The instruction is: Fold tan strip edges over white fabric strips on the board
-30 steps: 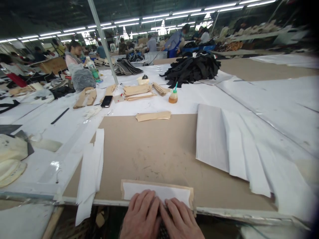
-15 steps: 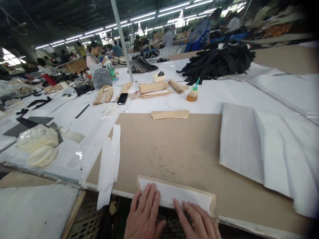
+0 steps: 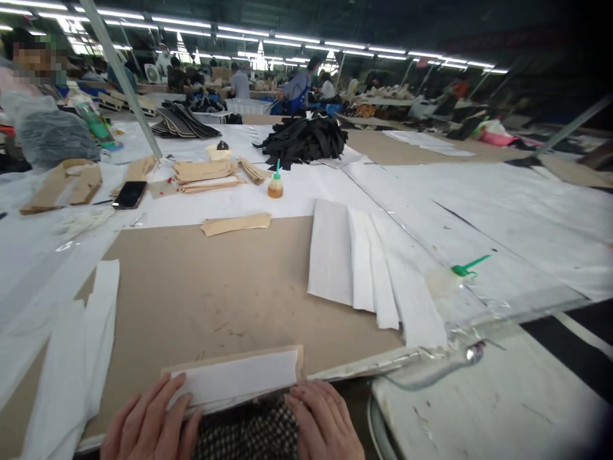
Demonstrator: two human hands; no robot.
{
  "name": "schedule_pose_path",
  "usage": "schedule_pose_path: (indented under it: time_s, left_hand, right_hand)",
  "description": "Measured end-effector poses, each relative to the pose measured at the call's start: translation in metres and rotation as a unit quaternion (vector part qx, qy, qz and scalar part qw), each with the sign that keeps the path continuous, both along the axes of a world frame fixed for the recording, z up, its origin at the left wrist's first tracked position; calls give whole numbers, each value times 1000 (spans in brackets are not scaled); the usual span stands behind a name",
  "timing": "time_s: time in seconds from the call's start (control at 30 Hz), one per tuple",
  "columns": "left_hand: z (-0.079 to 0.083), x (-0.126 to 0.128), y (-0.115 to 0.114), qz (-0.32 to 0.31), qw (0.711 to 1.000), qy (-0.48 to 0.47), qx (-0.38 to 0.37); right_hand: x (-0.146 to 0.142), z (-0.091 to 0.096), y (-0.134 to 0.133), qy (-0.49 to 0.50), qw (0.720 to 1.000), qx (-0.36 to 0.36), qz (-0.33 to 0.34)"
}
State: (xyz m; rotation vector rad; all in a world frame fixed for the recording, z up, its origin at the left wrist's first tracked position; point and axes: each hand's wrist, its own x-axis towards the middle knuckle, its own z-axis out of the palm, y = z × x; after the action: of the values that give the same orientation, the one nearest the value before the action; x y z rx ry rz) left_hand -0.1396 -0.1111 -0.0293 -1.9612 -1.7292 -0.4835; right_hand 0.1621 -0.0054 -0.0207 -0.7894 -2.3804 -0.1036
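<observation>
A tan strip topped with a white strip (image 3: 239, 378) lies at the near edge of the brown board (image 3: 215, 287). My left hand (image 3: 151, 425) rests flat on its left end, fingers stretched out. Beside the strip's right end is my right hand (image 3: 323, 425), fingertips touching the lower right corner, fingers extended. Neither hand holds anything.
White strips lie fanned to the right (image 3: 368, 268) and stacked at left (image 3: 81, 345). A loose tan piece (image 3: 237, 223), a glue bottle (image 3: 274, 185), a phone (image 3: 129, 194), tan stacks (image 3: 204, 174) and a black pile (image 3: 304, 137) sit further back. A green-nozzled bottle (image 3: 454, 276) lies right. People work beyond.
The view has swung right. My hands have spread apart to the two ends of the strip; before, they lay side by side on its middle.
</observation>
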Motion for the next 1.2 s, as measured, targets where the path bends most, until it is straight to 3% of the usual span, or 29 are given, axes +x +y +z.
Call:
schedule_pose_path:
  time_s: [0.17, 0.3, 0.53, 0.83, 1.0, 1.1, 1.2]
  left_hand:
    - [24, 62, 58, -160, 977, -137, -34]
    - [29, 104, 90, -222, 957, -171, -81]
    - [15, 109, 93, -233, 954, -166, -92]
    - [23, 117, 91, -222, 947, -217, -87]
    - [33, 88, 71, -143, 948, -277, -62]
    - [39, 46, 44, -4, 942, -326, -80]
    - [46, 7, 21, 160, 908, -370, -113]
  right_hand:
    - [24, 17, 18, 2, 995, -83, -58]
    - [27, 22, 30, -61, 987, -134, -58]
    - [31, 21, 45, -121, 978, -162, -40]
    - [33, 33, 46, -1, 975, -222, -7]
    - [15, 36, 41, 18, 984, -177, 34]
    - [-10, 30, 37, 5, 988, -135, 70]
    - [-49, 18, 27, 35, 990, -100, 95]
